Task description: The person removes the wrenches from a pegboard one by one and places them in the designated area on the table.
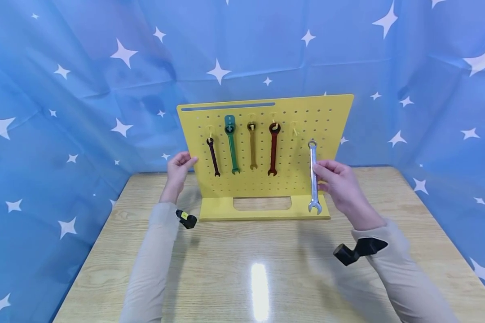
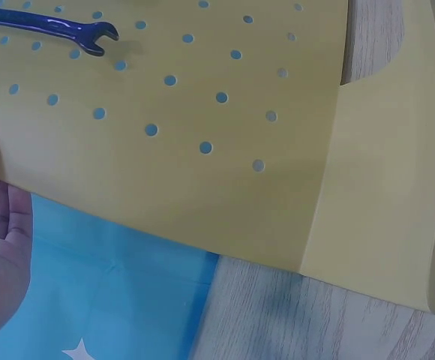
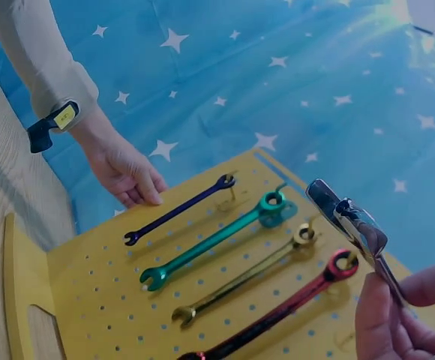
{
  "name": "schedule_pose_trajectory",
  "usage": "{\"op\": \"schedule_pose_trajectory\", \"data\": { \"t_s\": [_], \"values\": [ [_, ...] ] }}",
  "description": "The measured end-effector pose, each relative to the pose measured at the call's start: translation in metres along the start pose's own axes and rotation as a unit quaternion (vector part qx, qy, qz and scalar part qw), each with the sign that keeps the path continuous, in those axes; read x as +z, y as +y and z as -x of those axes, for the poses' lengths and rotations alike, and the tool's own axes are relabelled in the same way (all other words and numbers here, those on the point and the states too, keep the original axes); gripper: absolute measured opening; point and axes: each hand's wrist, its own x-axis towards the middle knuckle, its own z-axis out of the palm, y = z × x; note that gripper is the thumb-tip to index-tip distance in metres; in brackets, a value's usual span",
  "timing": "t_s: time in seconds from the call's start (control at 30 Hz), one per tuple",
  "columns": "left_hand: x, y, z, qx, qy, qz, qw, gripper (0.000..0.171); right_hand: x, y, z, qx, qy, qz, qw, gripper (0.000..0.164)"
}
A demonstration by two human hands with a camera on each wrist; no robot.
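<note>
In the head view a yellow pegboard stands upright on its base. At its left edge my left hand grips the board, thumb in front and fingers behind. My right hand pinches a silver combination wrench, ring end up and open end down, in front of the board's right side. The right wrist view shows this silver wrench end-on, between thumb and fingers. To the left of it hang a dark purple wrench, a green wrench, a gold wrench and a red wrench.
A bare yellow hook sticks out between the red and silver wrenches. The board stands on a light wooden table, near its back edge. Behind and at both sides hangs a blue cloth with white stars.
</note>
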Motion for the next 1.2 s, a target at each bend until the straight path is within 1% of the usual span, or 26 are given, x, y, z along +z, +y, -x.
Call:
{"op": "schedule_pose_trajectory", "data": {
  "t_s": [0.2, 0.47, 0.67, 0.93, 1.2],
  "values": [
    [-0.001, 0.0, 0.001, 0.0, 0.003, 0.008, 1.0, 0.025, -0.015, 0.006, 0.008, 0.005, -0.006, 0.004, 1.0, 0.011],
    [-0.001, 0.0, -0.001, -0.002, 0.006, 0.009, 0.9999, 0.026, -0.036, 0.017, 0.018, 0.014, -0.002, 0.007, 1.0, 0.013],
    [-0.001, -0.001, -0.002, -0.007, 0.008, 0.009, 0.9999, 0.026, -0.055, 0.029, 0.026, 0.038, 0.014, 0.018, 0.999, 0.014],
    [-0.001, -0.001, -0.001, -0.005, 0.01, 0.007, 0.9999, 0.028, -0.083, 0.051, 0.037, 0.081, 0.023, 0.075, 0.994, 0.014],
    [-0.001, -0.002, -0.002, 0.002, 0.007, 0.007, 1.0, 0.027, -0.108, 0.077, 0.05, 0.124, 0.033, 0.153, 0.98, 0.011]
  ]
}}
